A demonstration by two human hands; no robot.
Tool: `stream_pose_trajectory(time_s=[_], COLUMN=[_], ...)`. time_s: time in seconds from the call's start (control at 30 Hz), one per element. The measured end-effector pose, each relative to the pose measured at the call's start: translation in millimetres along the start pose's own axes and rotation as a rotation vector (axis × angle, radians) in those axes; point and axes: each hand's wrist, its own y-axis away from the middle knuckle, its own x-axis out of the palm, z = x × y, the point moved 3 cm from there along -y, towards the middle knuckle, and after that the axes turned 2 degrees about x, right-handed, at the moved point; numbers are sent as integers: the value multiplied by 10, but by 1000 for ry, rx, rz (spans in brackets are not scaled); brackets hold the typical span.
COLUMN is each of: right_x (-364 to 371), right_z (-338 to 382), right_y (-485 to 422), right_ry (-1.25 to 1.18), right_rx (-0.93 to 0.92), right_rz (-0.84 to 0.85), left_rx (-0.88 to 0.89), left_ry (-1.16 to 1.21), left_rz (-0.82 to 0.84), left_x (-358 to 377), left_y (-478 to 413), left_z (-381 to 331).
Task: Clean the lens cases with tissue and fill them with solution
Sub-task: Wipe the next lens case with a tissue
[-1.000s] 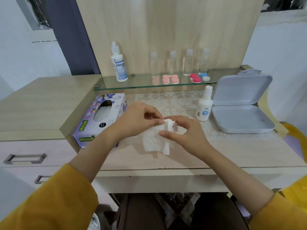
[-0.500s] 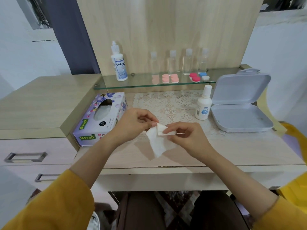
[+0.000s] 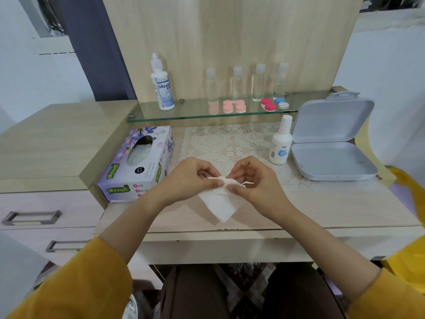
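Observation:
Both my hands hold a white tissue (image 3: 220, 203) above the front of the desk. My left hand (image 3: 190, 178) pinches its top edge from the left, and my right hand (image 3: 255, 183) pinches it from the right; the rest of the sheet hangs down in a folded point. Lens cases stand on the glass shelf (image 3: 190, 111): a pink pair (image 3: 234, 106), a red pair (image 3: 268, 104), and a blue and white pair (image 3: 281, 103). A small white solution bottle (image 3: 280, 141) stands on the lace mat. A taller solution bottle (image 3: 162, 85) stands on the shelf's left end.
A purple tissue box (image 3: 138, 163) lies left of my hands. An open grey plastic box (image 3: 331, 143) sits at the right. Several clear small bottles (image 3: 258, 82) line the back of the shelf. A lace mat (image 3: 230, 143) covers the desk's middle. Drawers with metal handles (image 3: 31, 217) are at left.
The tissue has been folded smaller and now hangs in a narrower point. My hands have drawn closer together at its top edge.

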Motion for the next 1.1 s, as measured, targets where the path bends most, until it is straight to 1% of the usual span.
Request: stream_pose_trajectory(time_s=[0.07,0.13,0.2,0.27,0.37,0.4,0.53,0.6,0.7,0.8,0.87,0.97,1.1], right_x=[-18,-14,-9,-8,-19,-26,-39,-24,8,-41,-127,-273,-319], right_z=[4,3,-15,-23,-45,-53,-46,-47,-29,-13,-15,-48,-117], right_y=[9,11,2,3,3,2,-14,-21,-30,-75,-125,-192,-221], right_ry=[-7,-19,-103,-156,-138,-130,-93,-71,-71,-63,19,283,645], right_rx=[45,138,256,319,292,275,226,199,170,145,114,71,44], right_rz=[5,35,67,104,153,159,115,95,97,75,35,-7,92], left_rx=[11,20,42,79,120,116,41,9,24,20,13,12,1], left_ry=[28,78,106,98,77,79,132,150,17,-44,-74,-91,-64], left_rz=[-9,-6,14,22,22,45,250,235,133,111,78,22,-18], left_x=[-16,-32,-43,-49,-59,-69,-72,-27,46,27,-44,-138,-173], left_y=[7,11,17,28,41,42,48,32,-22,-62,-73,-81,-115], left_z=[-1,-6,-24,-43,-62,-60,-29,-29,-27,24,65,130,227])
